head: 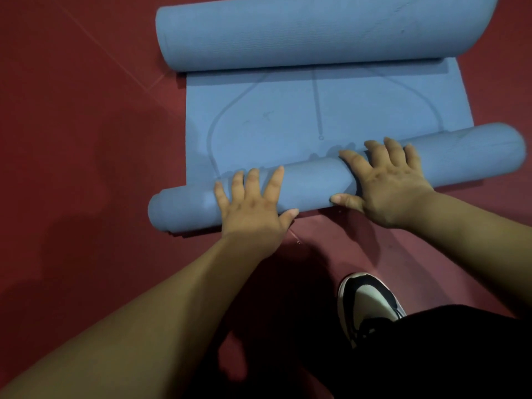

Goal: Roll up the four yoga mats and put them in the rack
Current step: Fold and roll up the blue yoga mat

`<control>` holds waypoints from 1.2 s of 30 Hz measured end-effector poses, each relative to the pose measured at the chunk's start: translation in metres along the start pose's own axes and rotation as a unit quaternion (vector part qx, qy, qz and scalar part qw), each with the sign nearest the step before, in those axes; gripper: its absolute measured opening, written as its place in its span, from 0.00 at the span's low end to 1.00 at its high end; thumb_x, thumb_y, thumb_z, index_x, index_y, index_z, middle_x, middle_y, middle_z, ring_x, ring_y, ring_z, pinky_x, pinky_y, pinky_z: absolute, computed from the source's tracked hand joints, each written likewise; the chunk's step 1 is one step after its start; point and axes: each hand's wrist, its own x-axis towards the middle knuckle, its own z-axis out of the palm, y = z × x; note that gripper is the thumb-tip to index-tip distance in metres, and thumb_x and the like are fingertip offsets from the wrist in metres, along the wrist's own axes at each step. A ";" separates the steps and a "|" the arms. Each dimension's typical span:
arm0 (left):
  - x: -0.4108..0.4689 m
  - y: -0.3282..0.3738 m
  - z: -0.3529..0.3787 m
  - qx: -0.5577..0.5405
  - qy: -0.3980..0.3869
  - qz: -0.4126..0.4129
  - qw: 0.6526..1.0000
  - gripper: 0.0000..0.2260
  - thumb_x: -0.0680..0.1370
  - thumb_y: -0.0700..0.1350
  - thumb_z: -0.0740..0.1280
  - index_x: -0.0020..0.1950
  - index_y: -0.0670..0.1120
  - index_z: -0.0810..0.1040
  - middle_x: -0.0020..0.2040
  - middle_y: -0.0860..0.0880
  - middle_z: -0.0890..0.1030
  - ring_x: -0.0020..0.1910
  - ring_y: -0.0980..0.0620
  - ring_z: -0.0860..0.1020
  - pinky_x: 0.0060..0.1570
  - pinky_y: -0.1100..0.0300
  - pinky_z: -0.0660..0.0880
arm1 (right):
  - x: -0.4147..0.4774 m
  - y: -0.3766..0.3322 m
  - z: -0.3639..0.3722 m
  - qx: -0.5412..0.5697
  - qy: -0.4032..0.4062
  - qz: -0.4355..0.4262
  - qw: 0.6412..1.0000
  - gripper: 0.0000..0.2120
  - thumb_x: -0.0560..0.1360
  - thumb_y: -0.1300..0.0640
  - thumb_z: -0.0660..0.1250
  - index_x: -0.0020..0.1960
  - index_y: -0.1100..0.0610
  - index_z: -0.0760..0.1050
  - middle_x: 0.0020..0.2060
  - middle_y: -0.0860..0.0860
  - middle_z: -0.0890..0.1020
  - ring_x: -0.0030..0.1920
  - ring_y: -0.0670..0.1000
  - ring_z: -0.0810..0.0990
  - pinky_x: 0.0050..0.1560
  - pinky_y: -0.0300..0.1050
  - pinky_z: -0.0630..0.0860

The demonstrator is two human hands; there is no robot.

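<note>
A blue yoga mat (288,119) lies on the red floor, rolled at both ends with a flat stretch between. The near roll (311,182) runs slantwise from lower left to upper right. My left hand (253,203) lies flat on the near roll's left part, fingers spread and straight. My right hand (385,182) presses on the roll's middle right, fingers spread over its top, thumb against its near side. The far roll (316,30) is thicker and lies across the top of the view.
Red floor (72,110) surrounds the mat on the left and near sides. My black-and-white shoe (368,300) and dark trouser leg (446,355) are just below the right hand. No rack is in view.
</note>
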 end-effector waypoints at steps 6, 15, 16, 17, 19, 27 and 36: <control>0.021 -0.007 -0.018 -0.016 -0.065 0.005 0.998 0.37 0.78 0.72 0.54 0.81 0.61 0.43 0.81 0.45 0.54 0.79 0.41 0.51 0.75 0.32 0.42 | 0.012 0.003 -0.002 -0.015 0.013 -0.012 1.000 0.51 0.64 0.18 0.37 0.80 0.45 0.53 0.73 0.58 0.64 0.73 0.65 0.60 0.74 0.67 0.54; 0.020 -0.005 -0.010 -0.004 -0.026 0.010 1.000 0.36 0.79 0.70 0.55 0.82 0.60 0.45 0.81 0.45 0.53 0.80 0.41 0.50 0.75 0.33 0.41 | 0.020 0.007 -0.007 -0.009 0.014 -0.016 1.000 0.52 0.64 0.17 0.40 0.80 0.45 0.52 0.75 0.59 0.62 0.75 0.66 0.58 0.75 0.67 0.52; 0.026 -0.007 -0.013 -0.003 -0.036 0.012 0.999 0.36 0.79 0.70 0.55 0.82 0.60 0.45 0.81 0.45 0.53 0.79 0.41 0.50 0.75 0.33 0.42 | 0.020 0.007 -0.006 -0.010 0.019 -0.014 1.000 0.52 0.64 0.18 0.40 0.80 0.45 0.52 0.76 0.60 0.62 0.76 0.66 0.57 0.75 0.67 0.51; 0.030 -0.008 -0.015 -0.002 -0.045 0.016 0.999 0.36 0.79 0.70 0.55 0.82 0.60 0.46 0.81 0.45 0.53 0.79 0.41 0.50 0.75 0.33 0.42 | 0.020 0.007 -0.005 -0.013 0.021 -0.014 1.000 0.52 0.64 0.18 0.40 0.80 0.46 0.52 0.76 0.60 0.62 0.76 0.67 0.57 0.75 0.67 0.51; 0.035 -0.010 -0.019 -0.006 -0.058 0.020 0.998 0.36 0.79 0.70 0.54 0.82 0.60 0.45 0.81 0.45 0.53 0.79 0.41 0.51 0.75 0.33 0.43 | 0.023 0.009 -0.006 -0.020 0.018 -0.017 0.999 0.51 0.65 0.18 0.40 0.80 0.46 0.53 0.74 0.59 0.63 0.75 0.66 0.59 0.75 0.67 0.53; 0.010 -0.008 -0.011 0.003 -0.029 0.039 0.999 0.40 0.78 0.69 0.57 0.81 0.60 0.38 0.83 0.46 0.43 0.81 0.41 0.41 0.75 0.34 0.38 | 0.029 0.008 -0.017 -0.006 -0.004 -0.019 1.000 0.50 0.65 0.19 0.46 0.80 0.44 0.51 0.75 0.57 0.62 0.76 0.63 0.58 0.76 0.65 0.51; 0.034 -0.013 -0.017 -0.001 -0.044 0.039 0.998 0.40 0.79 0.69 0.57 0.81 0.60 0.37 0.82 0.46 0.46 0.81 0.41 0.43 0.75 0.34 0.38 | 0.032 0.008 -0.019 -0.014 0.005 -0.012 1.000 0.48 0.67 0.19 0.45 0.80 0.43 0.48 0.77 0.57 0.59 0.76 0.62 0.56 0.75 0.66 0.52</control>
